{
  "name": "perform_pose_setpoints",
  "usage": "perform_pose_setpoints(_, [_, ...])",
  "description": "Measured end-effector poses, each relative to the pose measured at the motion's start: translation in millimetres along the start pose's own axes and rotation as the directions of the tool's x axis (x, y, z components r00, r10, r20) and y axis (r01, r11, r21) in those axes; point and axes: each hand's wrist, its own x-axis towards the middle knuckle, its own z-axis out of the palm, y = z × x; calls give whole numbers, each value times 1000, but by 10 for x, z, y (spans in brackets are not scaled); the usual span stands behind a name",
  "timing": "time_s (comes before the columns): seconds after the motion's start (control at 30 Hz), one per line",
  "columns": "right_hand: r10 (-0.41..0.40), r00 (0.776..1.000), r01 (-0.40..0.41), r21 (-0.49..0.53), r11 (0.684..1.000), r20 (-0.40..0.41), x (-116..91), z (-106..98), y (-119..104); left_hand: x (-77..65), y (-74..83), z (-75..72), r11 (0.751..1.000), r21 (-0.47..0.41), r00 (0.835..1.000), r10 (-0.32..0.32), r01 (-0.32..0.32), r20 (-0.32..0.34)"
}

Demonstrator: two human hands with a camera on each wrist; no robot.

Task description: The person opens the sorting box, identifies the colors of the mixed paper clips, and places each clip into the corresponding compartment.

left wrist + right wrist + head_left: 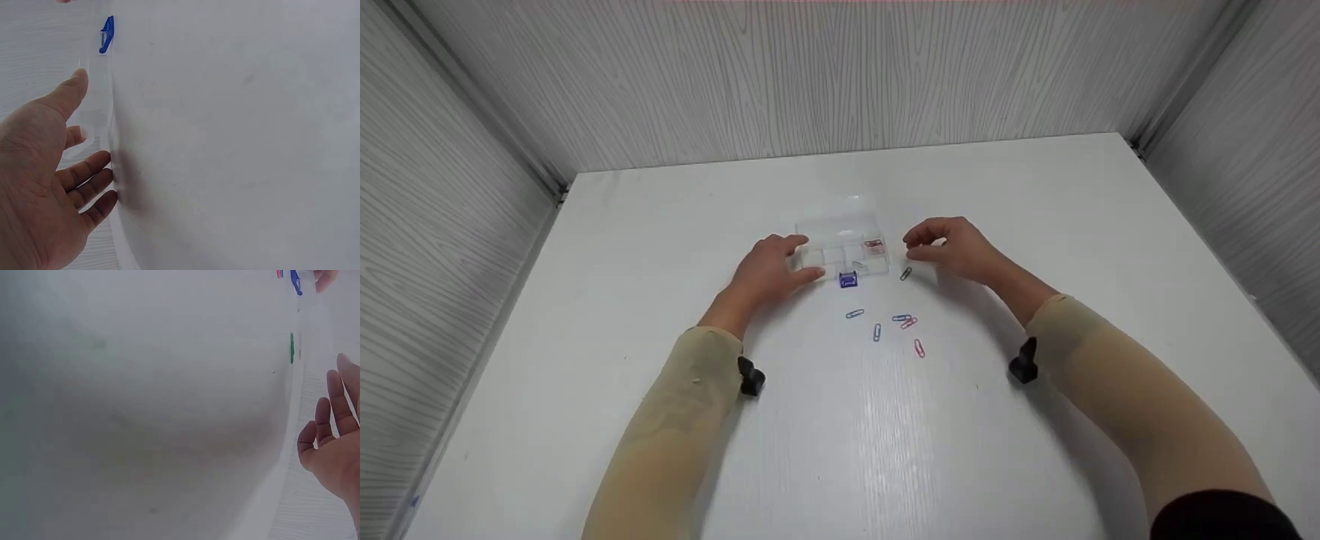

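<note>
A clear plastic box (834, 256) with small compartments lies on the table, its see-through lid (836, 223) opened toward the back. On its front edge is a blue latch (848, 280). My left hand (771, 268) holds the box's left end between thumb and index finger; the other fingers rest near the table in the left wrist view. Just right of the box, my right hand (952, 247) hovers with loosely bent fingers and nothing visible in them. A green paper clip (292, 348) lies below its fingertips. Red paper clips (874, 244) sit in the back right compartment.
In front of the box lie several loose paper clips: a blue paper clip (855, 313), another blue paper clip (877, 332), a blue and a pink one close together, and a red paper clip (919, 348). Pale wood-grain panels (840, 75) stand behind and beside the white table.
</note>
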Motion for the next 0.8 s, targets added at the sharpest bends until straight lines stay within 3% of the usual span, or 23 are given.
perform_pose_setpoints(0.47, [42,994,-40,-23,999,97,4,13,111,-1,11,-9,1000,3,1000,-3,3,5])
perform_pose_setpoints(0.8, [32,991,-24,-63,998,131,-5,31,142,5,-3,8,1000,6,1000,3,-3,0])
